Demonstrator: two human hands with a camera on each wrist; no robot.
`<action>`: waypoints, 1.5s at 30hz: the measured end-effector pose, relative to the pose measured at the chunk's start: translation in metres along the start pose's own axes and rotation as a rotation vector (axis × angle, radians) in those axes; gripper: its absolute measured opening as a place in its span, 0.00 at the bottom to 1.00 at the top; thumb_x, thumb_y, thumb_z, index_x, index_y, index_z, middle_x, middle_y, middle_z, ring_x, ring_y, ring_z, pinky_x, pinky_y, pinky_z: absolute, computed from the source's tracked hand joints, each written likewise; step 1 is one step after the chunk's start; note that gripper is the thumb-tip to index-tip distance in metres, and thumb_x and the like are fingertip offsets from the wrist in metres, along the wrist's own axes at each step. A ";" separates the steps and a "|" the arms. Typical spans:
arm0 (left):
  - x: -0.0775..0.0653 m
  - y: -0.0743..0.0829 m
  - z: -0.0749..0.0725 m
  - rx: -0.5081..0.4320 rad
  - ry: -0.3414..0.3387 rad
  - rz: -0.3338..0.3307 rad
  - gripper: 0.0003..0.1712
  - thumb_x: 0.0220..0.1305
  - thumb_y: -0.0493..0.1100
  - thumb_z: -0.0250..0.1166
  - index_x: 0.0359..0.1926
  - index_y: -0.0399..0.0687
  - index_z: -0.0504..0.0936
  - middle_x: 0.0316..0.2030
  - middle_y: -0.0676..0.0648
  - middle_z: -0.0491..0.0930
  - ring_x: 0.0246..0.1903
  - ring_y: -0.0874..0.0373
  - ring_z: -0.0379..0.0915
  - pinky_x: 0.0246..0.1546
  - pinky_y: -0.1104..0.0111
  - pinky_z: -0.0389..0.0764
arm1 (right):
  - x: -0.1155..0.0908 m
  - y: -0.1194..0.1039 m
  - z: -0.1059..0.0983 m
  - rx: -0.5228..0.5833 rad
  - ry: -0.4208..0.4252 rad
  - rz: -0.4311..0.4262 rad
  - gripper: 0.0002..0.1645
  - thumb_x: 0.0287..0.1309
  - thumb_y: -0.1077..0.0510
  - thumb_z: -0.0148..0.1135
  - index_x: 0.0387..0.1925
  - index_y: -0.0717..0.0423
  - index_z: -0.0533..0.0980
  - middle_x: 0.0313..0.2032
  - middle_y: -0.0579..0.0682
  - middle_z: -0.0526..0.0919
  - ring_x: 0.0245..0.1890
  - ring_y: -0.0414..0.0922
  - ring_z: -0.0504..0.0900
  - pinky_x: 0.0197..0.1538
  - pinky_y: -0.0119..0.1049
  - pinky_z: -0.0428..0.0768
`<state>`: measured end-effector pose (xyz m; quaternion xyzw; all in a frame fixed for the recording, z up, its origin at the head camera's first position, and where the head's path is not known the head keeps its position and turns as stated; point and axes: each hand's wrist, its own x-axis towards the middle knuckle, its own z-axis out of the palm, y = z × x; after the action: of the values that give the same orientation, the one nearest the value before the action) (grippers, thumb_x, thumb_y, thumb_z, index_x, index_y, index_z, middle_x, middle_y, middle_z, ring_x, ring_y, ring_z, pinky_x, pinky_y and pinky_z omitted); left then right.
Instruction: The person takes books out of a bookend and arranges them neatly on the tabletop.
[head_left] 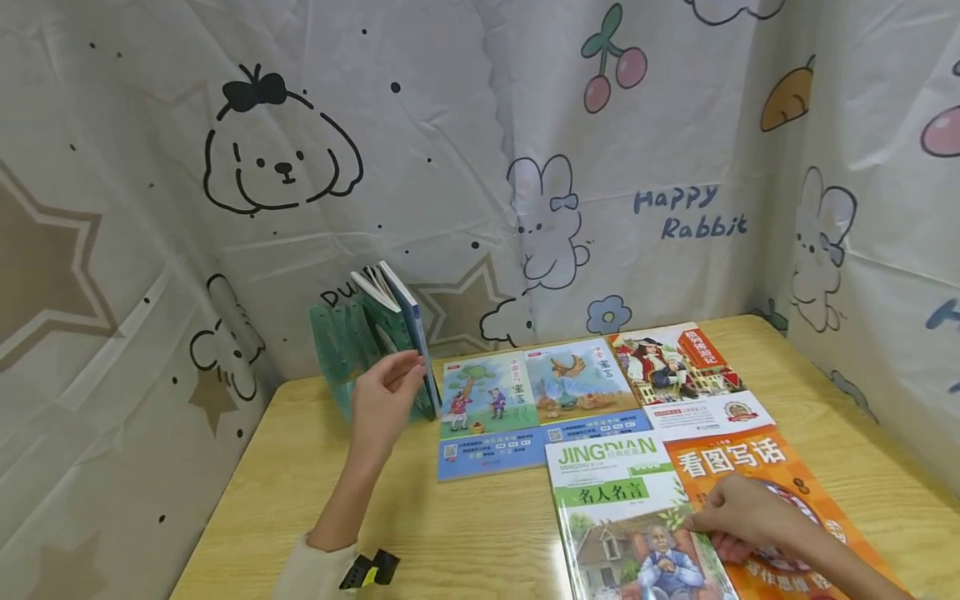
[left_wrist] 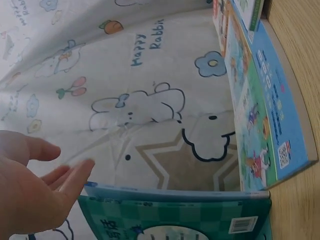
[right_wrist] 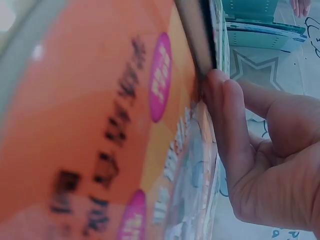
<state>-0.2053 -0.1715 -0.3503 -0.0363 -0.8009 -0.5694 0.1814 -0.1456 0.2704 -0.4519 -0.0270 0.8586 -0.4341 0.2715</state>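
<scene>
My right hand (head_left: 750,512) is at the right edge of a white-and-green book (head_left: 611,471) with an old man in an armchair on its cover. Thumb and fingers pinch that edge; in the right wrist view the fingertips (right_wrist: 217,80) lie against it. Under the hand is an orange book (head_left: 723,454), partly covered by the white-and-green one. My left hand (head_left: 382,404) has its fingers loosely bent and apart, holding nothing. It is beside several upright books (head_left: 416,325) in a green bookend (head_left: 330,346); the outermost has a green cover (left_wrist: 180,212) in the left wrist view.
Two blue-bottomed picture books (head_left: 487,450), (head_left: 592,425) lie side by side behind the white-and-green book. A red-and-white book (head_left: 701,417) lies at the back right. Printed cloth (head_left: 450,167) hangs around the wooden table (head_left: 277,500).
</scene>
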 end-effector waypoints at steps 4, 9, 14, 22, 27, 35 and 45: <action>0.015 -0.011 0.004 0.003 0.100 0.012 0.27 0.71 0.41 0.63 0.67 0.35 0.71 0.62 0.38 0.74 0.60 0.47 0.73 0.58 0.64 0.75 | 0.001 -0.001 -0.002 -0.045 0.002 -0.005 0.22 0.58 0.50 0.72 0.17 0.59 0.79 0.15 0.49 0.80 0.15 0.40 0.79 0.22 0.34 0.81; 0.035 -0.025 0.011 0.022 0.146 -0.007 0.38 0.72 0.43 0.62 0.76 0.38 0.56 0.72 0.33 0.58 0.69 0.38 0.60 0.64 0.54 0.69 | 0.001 -0.002 -0.001 -0.077 0.007 -0.027 0.23 0.57 0.50 0.73 0.14 0.59 0.78 0.13 0.48 0.79 0.14 0.40 0.78 0.20 0.34 0.80; 0.050 -0.042 0.016 0.113 0.165 -0.049 0.41 0.72 0.45 0.62 0.77 0.37 0.53 0.71 0.30 0.58 0.68 0.37 0.60 0.62 0.49 0.70 | 0.002 -0.001 -0.001 -0.095 0.012 -0.059 0.24 0.59 0.50 0.71 0.13 0.59 0.78 0.12 0.49 0.78 0.13 0.41 0.79 0.19 0.35 0.79; 0.058 -0.061 0.017 0.219 0.158 -0.084 0.43 0.70 0.50 0.63 0.74 0.31 0.57 0.67 0.30 0.66 0.65 0.36 0.64 0.61 0.46 0.70 | 0.006 -0.007 -0.004 -0.108 0.110 -0.191 0.28 0.68 0.48 0.62 0.14 0.57 0.78 0.12 0.47 0.76 0.12 0.42 0.75 0.19 0.37 0.76; 0.058 -0.064 0.017 0.201 0.190 -0.058 0.36 0.71 0.46 0.64 0.70 0.30 0.65 0.59 0.30 0.75 0.56 0.37 0.75 0.53 0.48 0.78 | 0.009 -0.015 -0.005 -0.052 0.142 -0.269 0.26 0.71 0.49 0.58 0.19 0.59 0.80 0.16 0.49 0.79 0.15 0.45 0.76 0.20 0.39 0.78; 0.059 -0.063 0.020 0.288 0.265 0.089 0.17 0.77 0.37 0.52 0.53 0.24 0.76 0.30 0.31 0.78 0.25 0.41 0.74 0.25 0.54 0.73 | 0.011 -0.035 -0.011 0.074 0.171 -0.354 0.21 0.72 0.52 0.57 0.38 0.69 0.82 0.27 0.56 0.85 0.26 0.52 0.85 0.29 0.42 0.85; 0.050 -0.066 0.006 0.249 0.436 0.128 0.16 0.77 0.37 0.50 0.28 0.38 0.66 0.19 0.43 0.64 0.18 0.51 0.60 0.20 0.61 0.62 | 0.013 -0.054 -0.018 0.076 0.174 -0.424 0.18 0.72 0.55 0.58 0.42 0.69 0.81 0.33 0.58 0.85 0.32 0.55 0.86 0.35 0.41 0.86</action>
<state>-0.2711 -0.1968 -0.3947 0.0594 -0.8029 -0.4479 0.3888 -0.1761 0.2467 -0.4082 -0.1588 0.8369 -0.5141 0.1001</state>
